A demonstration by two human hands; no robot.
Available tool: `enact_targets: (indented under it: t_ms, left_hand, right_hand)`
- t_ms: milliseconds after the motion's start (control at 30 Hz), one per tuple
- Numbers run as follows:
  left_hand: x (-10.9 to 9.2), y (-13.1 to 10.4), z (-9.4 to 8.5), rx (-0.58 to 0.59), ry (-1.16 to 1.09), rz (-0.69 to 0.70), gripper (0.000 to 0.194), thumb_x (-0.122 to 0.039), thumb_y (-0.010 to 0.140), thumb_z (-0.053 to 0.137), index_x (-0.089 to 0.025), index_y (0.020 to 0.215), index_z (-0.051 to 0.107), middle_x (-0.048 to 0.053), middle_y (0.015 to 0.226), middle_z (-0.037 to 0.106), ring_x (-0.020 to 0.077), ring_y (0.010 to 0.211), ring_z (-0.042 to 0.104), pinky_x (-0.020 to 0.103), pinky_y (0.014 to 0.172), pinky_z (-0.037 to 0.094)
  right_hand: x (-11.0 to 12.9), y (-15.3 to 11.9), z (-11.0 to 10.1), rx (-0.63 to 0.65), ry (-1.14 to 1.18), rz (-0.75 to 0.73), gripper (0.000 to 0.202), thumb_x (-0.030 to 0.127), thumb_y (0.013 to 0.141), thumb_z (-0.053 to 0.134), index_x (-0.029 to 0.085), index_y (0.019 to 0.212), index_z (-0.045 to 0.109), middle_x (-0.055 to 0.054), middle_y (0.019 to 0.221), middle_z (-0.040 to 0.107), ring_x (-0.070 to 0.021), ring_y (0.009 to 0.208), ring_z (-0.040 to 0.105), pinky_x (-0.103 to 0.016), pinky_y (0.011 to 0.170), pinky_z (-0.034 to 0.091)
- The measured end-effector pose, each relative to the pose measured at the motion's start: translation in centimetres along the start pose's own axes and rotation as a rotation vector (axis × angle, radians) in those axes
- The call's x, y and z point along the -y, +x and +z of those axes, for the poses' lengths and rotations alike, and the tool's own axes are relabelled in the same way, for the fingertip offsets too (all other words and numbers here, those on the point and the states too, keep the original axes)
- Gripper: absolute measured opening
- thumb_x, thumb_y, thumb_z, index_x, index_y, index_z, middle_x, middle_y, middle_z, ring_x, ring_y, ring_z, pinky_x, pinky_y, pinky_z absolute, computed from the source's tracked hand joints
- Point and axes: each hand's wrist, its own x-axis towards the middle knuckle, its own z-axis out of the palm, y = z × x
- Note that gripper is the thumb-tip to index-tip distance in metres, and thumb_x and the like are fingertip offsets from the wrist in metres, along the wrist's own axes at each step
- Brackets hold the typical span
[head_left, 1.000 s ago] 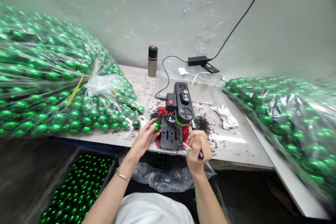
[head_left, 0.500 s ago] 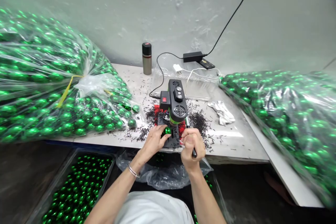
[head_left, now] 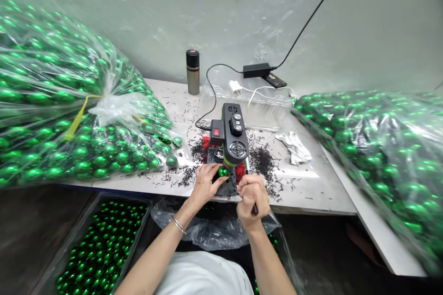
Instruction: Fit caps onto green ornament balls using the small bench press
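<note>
A small black bench drill press (head_left: 234, 131) with a red switch stands at the table's front. Under its head, a shiny green ball ornament (head_left: 223, 172) is pinched between the thumb and fingers of my left hand (head_left: 206, 182). My right hand (head_left: 254, 196) is wrapped round the press's black-gripped lever (head_left: 255, 209), right of the head. Black shavings (head_left: 262, 160) and red material (head_left: 240, 171) lie about the base. The drill tip is hidden behind the head.
Large clear bags of green balls flank me, one on the left (head_left: 100, 147) and one on the right (head_left: 374, 143). A bottle (head_left: 193, 73), power adapter (head_left: 256, 70), clear plastic tray (head_left: 265, 117) and white gloves (head_left: 294, 147) lie behind. A bin of balls (head_left: 104, 239) stands below left.
The green ball and my left hand have shifted slightly right beneath the press head. My right hand stays round the lever. The view has moved a little.
</note>
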Motion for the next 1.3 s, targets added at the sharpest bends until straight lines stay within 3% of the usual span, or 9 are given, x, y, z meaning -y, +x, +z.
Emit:
enact_targets:
  t_ms: [133, 333, 500, 600, 733, 900, 1033, 1167, 1300]
  left_hand:
    - [0.2, 0.0, 0.1, -0.003, 0.005, 0.004, 0.030, -0.037, 0.094, 0.062, -0.020, 0.118, 0.065, 0.010, 0.111, 0.069, 0.0255, 0.104, 0.062, 0.043, 0.096, 0.044]
    - [0.1, 0.0, 0.1, -0.003, 0.001, 0.008, 0.031, -0.038, 0.094, 0.062, -0.019, 0.118, 0.065, 0.010, 0.111, 0.069, 0.0255, 0.103, 0.062, 0.043, 0.095, 0.045]
    - [-0.1, 0.0, 0.0, 0.018, -0.012, -0.021, 0.029, -0.035, 0.094, 0.062, -0.020, 0.119, 0.065, 0.011, 0.113, 0.069, 0.0259, 0.106, 0.062, 0.044, 0.098, 0.044]
    - [-0.1, 0.0, -0.2, 0.031, -0.021, -0.024, 0.029, -0.034, 0.094, 0.062, -0.020, 0.118, 0.065, 0.011, 0.114, 0.069, 0.0261, 0.106, 0.062, 0.044, 0.097, 0.044]
    - [0.0, 0.3, 0.0, 0.027, -0.039, -0.029, 0.028, -0.035, 0.094, 0.061, -0.021, 0.118, 0.066, 0.010, 0.114, 0.070, 0.0257, 0.107, 0.062, 0.045, 0.099, 0.044]
    - [0.1, 0.2, 0.2, -0.009, -0.079, -0.031, 0.031, -0.035, 0.091, 0.065, -0.018, 0.117, 0.067, 0.011, 0.115, 0.070, 0.0268, 0.108, 0.062, 0.048, 0.101, 0.044]
    - [-0.9, -2.5, -1.4, -0.007, -0.106, 0.058, 0.035, -0.035, 0.095, 0.059, -0.019, 0.126, 0.062, 0.013, 0.119, 0.067, 0.0262, 0.112, 0.060, 0.045, 0.099, 0.046]
    - [-1.1, -5.1, -3.7, 0.065, -0.043, 0.157, 0.049, -0.043, 0.093, 0.060, -0.020, 0.135, 0.055, 0.014, 0.128, 0.064, 0.0283, 0.120, 0.057, 0.047, 0.103, 0.044]
    - [1.7, -2.1, -6.7, -0.112, 0.181, -0.030, 0.032, -0.034, 0.098, 0.050, -0.018, 0.123, 0.063, 0.016, 0.124, 0.066, 0.0294, 0.117, 0.057, 0.048, 0.100, 0.045]
  right_hand:
    - [-1.9, -2.0, 0.7, -0.039, -0.027, -0.077, 0.028, 0.020, 0.098, 0.037, 0.021, 0.072, 0.047, 0.000, 0.075, 0.055, -0.0119, 0.064, 0.054, -0.036, 0.075, 0.051]
    - [-3.8, -3.5, 1.7, -0.103, 0.001, -0.125, 0.034, 0.024, 0.101, 0.029, 0.022, 0.070, 0.043, 0.001, 0.077, 0.054, -0.0121, 0.065, 0.057, -0.038, 0.075, 0.052]
    - [-3.8, -3.2, 1.5, -0.087, -0.043, -0.148, 0.033, 0.026, 0.102, 0.029, 0.022, 0.072, 0.044, 0.002, 0.075, 0.053, -0.0117, 0.065, 0.059, -0.040, 0.083, 0.053]
    - [-3.8, -3.0, 1.3, -0.001, -0.097, -0.189, 0.031, 0.026, 0.101, 0.032, 0.022, 0.073, 0.045, 0.002, 0.075, 0.053, -0.0117, 0.067, 0.060, -0.037, 0.080, 0.053]
    - [-3.0, -2.1, 1.0, 0.036, -0.106, -0.205, 0.032, 0.024, 0.101, 0.032, 0.022, 0.071, 0.044, 0.002, 0.072, 0.052, -0.0117, 0.065, 0.059, -0.034, 0.074, 0.052]
    - [0.7, 2.3, 0.1, -0.064, -0.040, 0.004, 0.033, 0.018, 0.099, 0.039, 0.021, 0.066, 0.045, 0.002, 0.067, 0.054, -0.0103, 0.060, 0.053, -0.026, 0.058, 0.042]
    - [3.0, 5.5, -0.5, -0.004, -0.004, 0.132, 0.034, 0.020, 0.098, 0.043, 0.020, 0.064, 0.046, 0.002, 0.064, 0.052, -0.0107, 0.059, 0.053, -0.026, 0.057, 0.040]
    - [2.9, 5.0, -0.2, -0.045, 0.004, 0.130, 0.035, 0.020, 0.098, 0.044, 0.020, 0.063, 0.046, 0.002, 0.062, 0.051, -0.0110, 0.059, 0.051, -0.027, 0.058, 0.039]
    - [2.2, 3.6, 0.3, -0.095, 0.016, 0.139, 0.034, 0.020, 0.097, 0.045, 0.020, 0.064, 0.049, 0.001, 0.063, 0.051, -0.0118, 0.057, 0.051, -0.028, 0.055, 0.037]
